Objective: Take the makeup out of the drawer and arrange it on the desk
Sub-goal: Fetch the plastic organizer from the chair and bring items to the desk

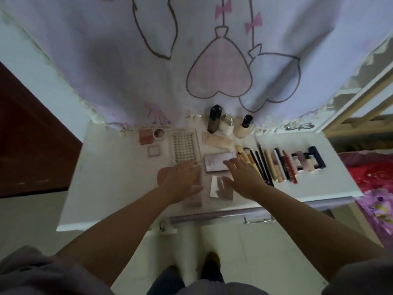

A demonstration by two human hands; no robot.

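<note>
we have both hands flat, fingers spread, gripping nothing: left hand beside the palette, right hand touching it on the counter.

White desk bearing makeup: three bottles far centre; row of brushes and pencils right; lash tray centre. Left hand and right hand spread flat, fingers straight, either side of a grey palette.
</note>
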